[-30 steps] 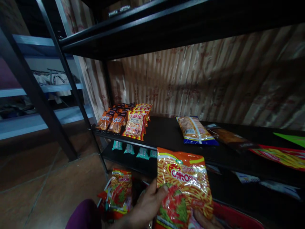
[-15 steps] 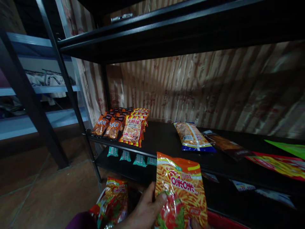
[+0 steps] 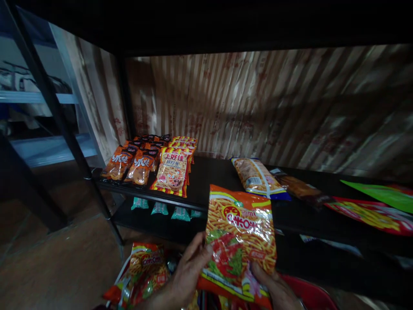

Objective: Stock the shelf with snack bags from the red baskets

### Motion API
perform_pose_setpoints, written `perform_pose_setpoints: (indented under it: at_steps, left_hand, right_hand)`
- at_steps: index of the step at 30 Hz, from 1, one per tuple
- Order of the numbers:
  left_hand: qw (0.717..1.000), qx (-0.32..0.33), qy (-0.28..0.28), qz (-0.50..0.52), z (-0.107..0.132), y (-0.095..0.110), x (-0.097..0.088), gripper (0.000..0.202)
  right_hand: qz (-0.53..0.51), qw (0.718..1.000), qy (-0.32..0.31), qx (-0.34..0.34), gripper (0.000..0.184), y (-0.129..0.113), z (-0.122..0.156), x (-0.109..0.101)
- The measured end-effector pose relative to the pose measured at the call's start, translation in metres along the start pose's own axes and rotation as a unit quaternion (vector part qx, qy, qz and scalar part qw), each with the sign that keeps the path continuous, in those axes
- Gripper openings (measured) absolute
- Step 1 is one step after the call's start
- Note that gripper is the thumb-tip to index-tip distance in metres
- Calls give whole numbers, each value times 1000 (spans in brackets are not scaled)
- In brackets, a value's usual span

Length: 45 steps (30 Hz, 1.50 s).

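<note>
An orange snack bag (image 3: 240, 224) with printed noodle-like sticks on its front is held up before the shelf. My left hand (image 3: 190, 269) grips its left edge, thumb on the front and fingers behind. At the lower right, my right hand (image 3: 274, 282) pinches the bag with its thumb over the front. A matching snack bag (image 3: 150, 260) lies low on the left, beside my left forearm. Below the held bag, more packets show in part, along with the edge of a red container (image 3: 309, 292).
On the black shelf (image 3: 209, 172), rows of orange-and-black packets (image 3: 138, 165) stand left of red-and-yellow packets (image 3: 172, 170). Further right lie a blue-edged bag (image 3: 258, 178), a brown packet (image 3: 298, 187) and a green packet (image 3: 377, 193). Teal packets (image 3: 159, 208) sit on the shelf below. A black post (image 3: 64, 125) rises at left.
The held bag has risen slightly and more of its bottom shows. My right hand has come further into view on its lower right corner. The camera view has shifted closer to the shelf.
</note>
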State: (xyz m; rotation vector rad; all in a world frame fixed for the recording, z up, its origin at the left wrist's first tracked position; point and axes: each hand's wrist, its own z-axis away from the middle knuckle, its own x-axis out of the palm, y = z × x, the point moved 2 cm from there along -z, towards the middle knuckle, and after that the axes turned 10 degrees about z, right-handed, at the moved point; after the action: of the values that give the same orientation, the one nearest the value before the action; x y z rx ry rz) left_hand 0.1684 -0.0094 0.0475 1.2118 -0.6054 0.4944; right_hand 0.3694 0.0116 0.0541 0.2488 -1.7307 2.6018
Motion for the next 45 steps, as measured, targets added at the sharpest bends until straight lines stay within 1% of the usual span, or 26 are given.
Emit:
perform_pose_setpoints:
  at_steps: [2, 4, 6, 7, 9, 11, 12, 14, 16, 18, 22, 26, 28, 32, 36, 40, 43, 45]
  left_hand:
    - [996, -8, 7, -84, 6, 4, -6, 76]
    - [991, -3, -28, -127, 10, 8, -7, 68]
    - [989, 23, -76, -127, 13, 9, -5, 60]
    - [988, 40, -88, -125, 13, 9, -3, 57]
    - [986, 64, -83, -131, 12, 9, -3, 54]
    - [984, 69, -65, -151, 10, 9, -4, 54]
    - [982, 68, -65, -164, 10, 10, -5, 53]
    - [977, 69, -83, -183, 11, 11, -7, 52]
    - [974, 73, -99, -192, 12, 12, -9, 50]
    - [972, 68, -105, -200, 15, 11, -12, 49]
    - [964, 55, -117, -232, 20, 8, -18, 48]
    - [952, 35, -134, -272, 23, 4, -24, 48]
    - [947, 31, -144, -286, 22, 2, -26, 49]
    - [948, 36, -143, -281, 18, -4, -28, 50]
    - [961, 20, -130, -242, 12, -12, -29, 53]
    - [970, 6, -108, -220, 5, -18, -29, 52]
    - [975, -1, -95, -202, 3, -18, -28, 52]
    - [979, -8, -99, -178, 3, -14, -26, 49]
  right_hand:
    - [-21, 1000, -10, 8, 36, -2, -1, 12]
    - [-43, 999, -25, 23, 37, -3, 0, 20]
    - [-52, 997, -46, 37, 37, -4, 0, 23]
    - [-53, 996, -57, 39, 36, -4, 0, 23]
    - [-52, 996, -65, 30, 36, -5, -3, 21]
    - [-69, 996, -50, 8, 37, -7, -7, 18]
    - [-82, 996, -36, -4, 39, -9, -9, 16]
    - [-106, 994, -13, -21, 42, -11, -12, 14]
    - [-120, 992, -4, -34, 43, -15, -14, 14]
    - [-130, 991, 7, -43, 43, -18, -15, 14]
    - [-134, 989, 41, -50, 38, -25, -19, 9]
    - [-143, 985, 59, -70, 31, -33, -23, 1]
    - [-150, 983, 67, -77, 31, -37, -24, 0]
    - [-161, 981, 75, -78, 31, -41, -24, 2]
    - [-147, 983, 90, -58, 25, -44, -25, 6]
    - [-157, 980, 113, -48, 27, -51, -26, 12]
    - [-154, 979, 120, -56, 29, -56, -26, 16]
    - [-145, 981, 117, -59, 29, -58, -27, 17]
